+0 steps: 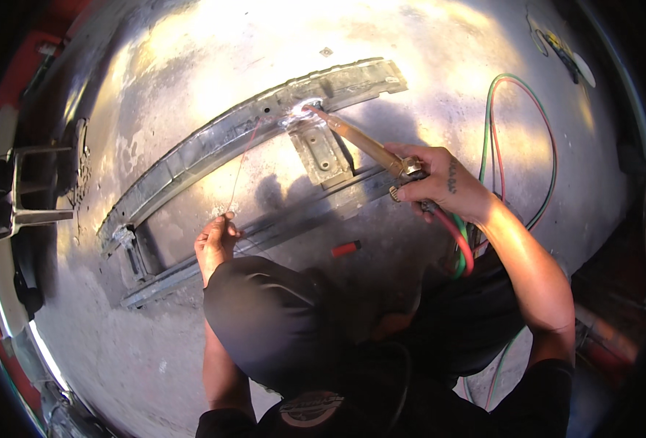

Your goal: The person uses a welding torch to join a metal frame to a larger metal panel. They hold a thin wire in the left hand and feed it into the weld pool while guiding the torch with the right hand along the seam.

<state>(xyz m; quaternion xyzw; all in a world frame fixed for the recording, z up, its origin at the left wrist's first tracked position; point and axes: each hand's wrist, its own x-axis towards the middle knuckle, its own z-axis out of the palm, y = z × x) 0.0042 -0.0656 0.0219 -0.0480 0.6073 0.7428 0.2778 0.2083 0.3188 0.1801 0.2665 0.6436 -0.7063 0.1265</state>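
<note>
My right hand [447,179] is closed round the handle of a brass gas torch [367,144], near its valve knobs. The torch tip points at a bright, shiny joint where a bracket [321,157] meets a curved grey metal beam [184,157]. Between the pinched fingers of my left hand [215,239] is a thin filler wire [243,160]. It runs up toward the beam, left of the bright joint; whether its far end touches is too fine to tell. Dark rounded cloth [261,299] hides part of my left forearm.
Red and green hoses [492,124] loop over the concrete floor on the right and lead to the torch. A straight metal rail [272,232] lies on the near side of the beam. Close by is a small red lighter [346,249]. A metal frame piece [41,217] stands far left.
</note>
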